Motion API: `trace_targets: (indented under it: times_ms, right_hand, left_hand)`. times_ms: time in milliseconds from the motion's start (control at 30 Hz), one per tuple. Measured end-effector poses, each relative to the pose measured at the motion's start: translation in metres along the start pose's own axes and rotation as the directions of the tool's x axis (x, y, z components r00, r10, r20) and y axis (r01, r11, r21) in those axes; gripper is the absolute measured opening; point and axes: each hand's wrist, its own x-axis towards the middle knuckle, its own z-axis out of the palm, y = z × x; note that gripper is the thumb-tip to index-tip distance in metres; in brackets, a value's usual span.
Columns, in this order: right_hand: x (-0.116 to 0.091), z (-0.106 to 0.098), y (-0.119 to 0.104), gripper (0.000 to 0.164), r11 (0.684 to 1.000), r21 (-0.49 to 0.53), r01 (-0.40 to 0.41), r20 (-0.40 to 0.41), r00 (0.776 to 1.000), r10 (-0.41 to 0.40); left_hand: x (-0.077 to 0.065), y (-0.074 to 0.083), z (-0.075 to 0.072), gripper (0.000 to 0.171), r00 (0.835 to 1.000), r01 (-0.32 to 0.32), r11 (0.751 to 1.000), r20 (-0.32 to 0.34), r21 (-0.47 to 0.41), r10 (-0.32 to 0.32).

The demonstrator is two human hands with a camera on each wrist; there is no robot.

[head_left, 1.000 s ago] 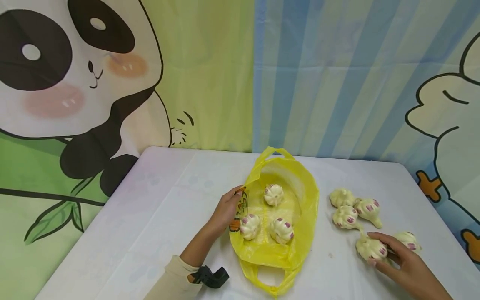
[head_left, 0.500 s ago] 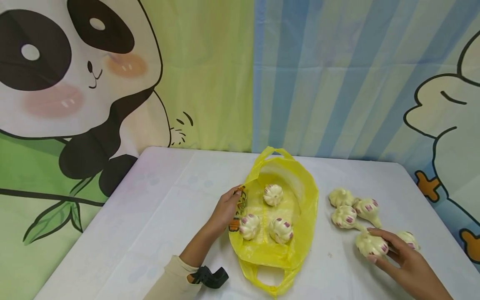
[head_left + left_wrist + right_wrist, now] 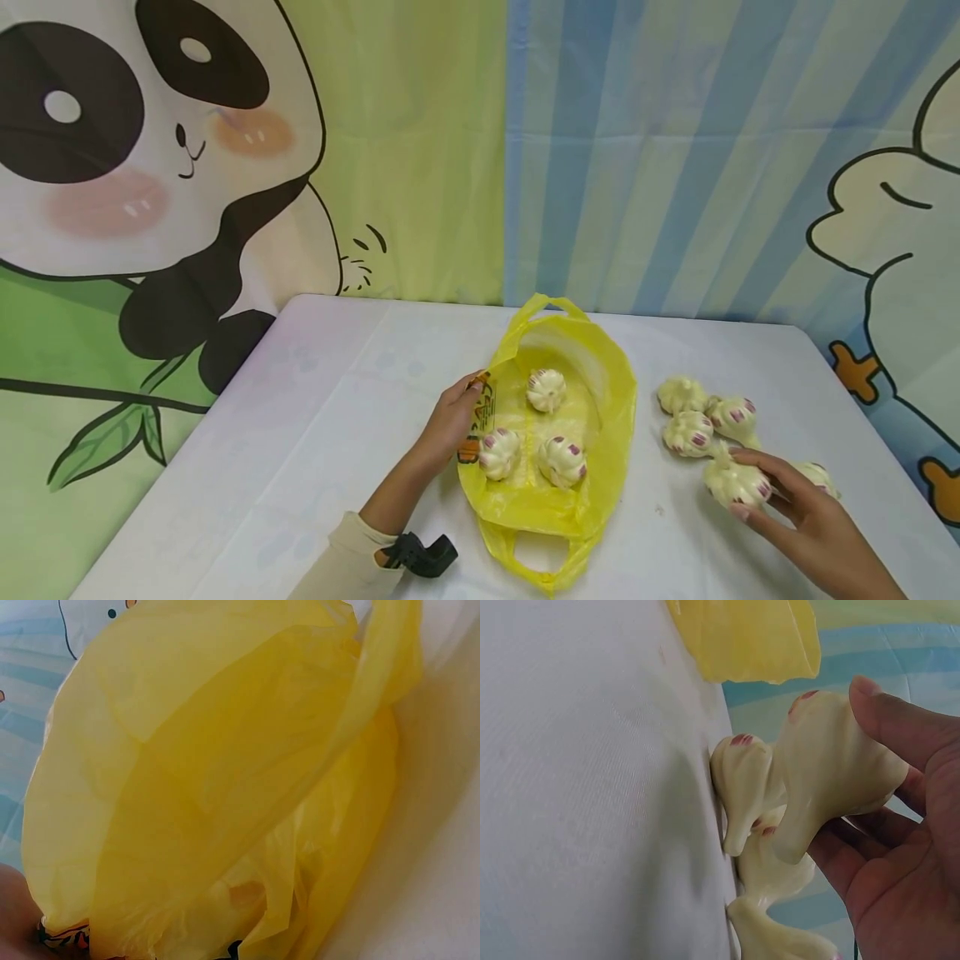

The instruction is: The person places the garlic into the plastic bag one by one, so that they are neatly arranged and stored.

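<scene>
My right hand (image 3: 806, 521) grips a garlic bulb (image 3: 737, 483) between thumb and fingers. In the right wrist view that garlic bulb (image 3: 832, 757) appears just off the white surface, its stem pointing down. My left hand (image 3: 450, 423) pinches the left rim of a yellow plastic bag (image 3: 611, 467), keeping its mouth spread. Inside the bag lie three garlic bulbs: one at the back (image 3: 546, 390), one at front left (image 3: 499, 453) and one at front right (image 3: 562, 461). The left wrist view is filled mostly by the yellow bag (image 3: 202, 765); the fingertips there are hidden.
A cluster of garlic bulbs (image 3: 690, 433) lies on the table right of the bag. Another garlic bulb (image 3: 817, 477) sits behind my right hand, partly covered. The white table (image 3: 337, 400) meets a printed curtain (image 3: 420, 150) at its back edge. A black strap (image 3: 423, 554) circles my left wrist.
My right hand has lifted the garlic bulb slightly and shifted it a little to the left and back. The left hand and the bag hold still.
</scene>
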Motion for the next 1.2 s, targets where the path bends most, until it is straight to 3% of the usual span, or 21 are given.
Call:
trace_targets:
  times_ms: [300, 767, 1000, 1200]
  right_hand:
    - [0.008, 0.003, -0.019, 0.062, 0.999, 0.051, -0.001, 0.006, 1.000, 0.001]
    - [0.021, 0.015, -0.042, 0.055, 0.981, 0.126, 0.146, 0.005, 0.989, -0.147]
    - [0.029, 0.019, -0.047, 0.054, 0.939, 0.245, 0.242, 0.031, 0.966, -0.257]
    - [0.035, 0.026, -0.056, 0.055, 0.909, 0.317, 0.270, 0.050, 0.953, -0.300]
  left_hand:
    - [0.001, -0.002, 0.002, 0.047, 1.000, 0.002, 1.000, -0.001, 0.005, -0.002]
    - [0.000, 0.000, 0.002, 0.047, 1.000, -0.012, 1.000, -0.001, 0.009, 0.012]
    - [0.001, 0.001, 0.002, 0.047, 1.000, -0.001, 1.000, -0.001, 0.010, 0.001]
    - [0.000, 0.001, 0.001, 0.047, 1.000, 0.012, 1.000, -0.015, 0.019, -0.012]
